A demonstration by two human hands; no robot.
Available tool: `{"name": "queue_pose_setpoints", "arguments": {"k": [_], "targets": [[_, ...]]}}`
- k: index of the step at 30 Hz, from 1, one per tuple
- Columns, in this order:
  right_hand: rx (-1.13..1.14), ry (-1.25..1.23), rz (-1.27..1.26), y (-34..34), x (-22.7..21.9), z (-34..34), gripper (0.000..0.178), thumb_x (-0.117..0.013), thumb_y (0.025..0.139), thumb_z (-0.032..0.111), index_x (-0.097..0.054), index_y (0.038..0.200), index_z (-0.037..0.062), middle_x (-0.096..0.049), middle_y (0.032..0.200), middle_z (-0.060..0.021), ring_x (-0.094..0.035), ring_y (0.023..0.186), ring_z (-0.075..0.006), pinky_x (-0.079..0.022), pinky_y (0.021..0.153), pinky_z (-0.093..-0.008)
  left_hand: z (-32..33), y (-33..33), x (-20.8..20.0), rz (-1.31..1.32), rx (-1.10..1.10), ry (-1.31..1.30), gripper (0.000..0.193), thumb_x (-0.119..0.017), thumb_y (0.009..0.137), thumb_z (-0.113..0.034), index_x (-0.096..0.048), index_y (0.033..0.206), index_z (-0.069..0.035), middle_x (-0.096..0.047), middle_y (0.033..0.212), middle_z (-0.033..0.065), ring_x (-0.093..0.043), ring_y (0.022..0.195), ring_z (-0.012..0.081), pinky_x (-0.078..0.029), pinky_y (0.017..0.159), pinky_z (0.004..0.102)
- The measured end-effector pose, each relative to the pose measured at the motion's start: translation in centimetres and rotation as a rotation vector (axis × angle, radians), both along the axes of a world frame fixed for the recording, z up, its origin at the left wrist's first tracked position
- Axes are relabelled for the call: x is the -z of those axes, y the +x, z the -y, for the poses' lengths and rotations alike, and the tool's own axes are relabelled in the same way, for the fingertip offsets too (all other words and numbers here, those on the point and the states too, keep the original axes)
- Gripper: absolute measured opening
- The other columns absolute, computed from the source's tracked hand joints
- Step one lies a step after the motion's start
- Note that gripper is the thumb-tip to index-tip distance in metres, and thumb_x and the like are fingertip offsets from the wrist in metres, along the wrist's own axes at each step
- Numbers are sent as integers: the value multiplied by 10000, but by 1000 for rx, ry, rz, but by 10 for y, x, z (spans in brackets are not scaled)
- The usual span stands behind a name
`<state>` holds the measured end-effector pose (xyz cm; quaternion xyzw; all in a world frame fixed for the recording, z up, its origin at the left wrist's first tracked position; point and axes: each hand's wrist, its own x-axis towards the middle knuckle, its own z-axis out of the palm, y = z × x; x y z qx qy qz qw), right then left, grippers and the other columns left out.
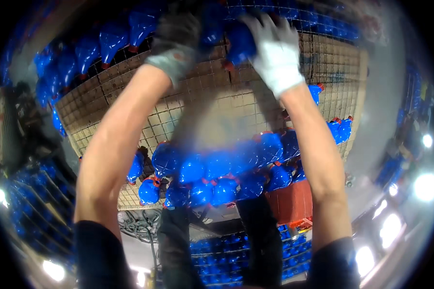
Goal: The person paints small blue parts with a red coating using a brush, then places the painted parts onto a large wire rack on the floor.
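My left hand (175, 41), in a dark-looking grey glove, is stretched to the far side of a wire-mesh surface. Its fingers are blurred and shaded, so their grip cannot be made out. A glossy blue bulb-shaped piece (211, 31) is just right of it. My right hand (276, 53), in a pale glove, has its fingers around another blue bulb-shaped piece (241, 43) with a red end, tilted and slightly blurred. Nearer me, two rows of similar blue pieces with red ends (217, 165) lie on the mesh (164, 115) between my forearms.
More blue pieces (113, 41) line the far left edge, red ends toward me. Several others (341, 130) lie at the right edge. Below the near edge are a red box (289, 202), coiled cables (140, 221) and racks of blue pieces (217, 257).
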<state>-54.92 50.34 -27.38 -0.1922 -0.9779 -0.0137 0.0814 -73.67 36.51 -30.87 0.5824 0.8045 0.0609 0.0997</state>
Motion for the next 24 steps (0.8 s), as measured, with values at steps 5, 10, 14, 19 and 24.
{"name": "queue_pose_setpoints", "arguments": {"k": [5,10,14,19,24], "targets": [[-2,12,88,-98,13,-35,596,-640,764,26,-581,1351,106,-610,1312,-136,-586,1151,-360,-497,912,-476,-11,-73,33,-223,25,36,902,-738,774,-499,-420,1478,-34,-504,1405,244,-425,1329,428,-302,1148,497],[41,-30,-220,-49,15,-29,606,-626,799,33,-526,1396,42,-610,1358,-199,-612,1194,-380,-503,999,-460,-1,-43,3,-173,69,249,995,-657,814,-595,-356,1532,25,-462,1490,284,-333,1447,468,-195,1242,524],[159,-159,-217,104,-20,-17,579,-701,810,92,-559,1372,68,-579,1413,-174,-614,1203,-380,-499,1029,-467,85,105,-38,197,119,489,489,-800,849,-274,-625,1257,-69,-665,1229,144,-621,1108,344,-484,945,452],[235,-351,143,204,-33,-13,717,-697,764,63,-537,1445,224,-582,1410,-68,-628,1104,-333,-516,971,-446,146,286,-62,545,-20,17,663,-814,728,-198,-593,1354,-201,-546,1401,87,-586,1145,328,-482,940,466],[182,-150,401,199,-33,1,816,-731,722,39,-506,1480,239,-501,1513,-50,-593,1148,-345,-513,926,-474,136,311,-39,326,-135,-5,690,-772,717,-171,-585,1378,-235,-519,1380,78,-557,1163,330,-481,932,478]]}}
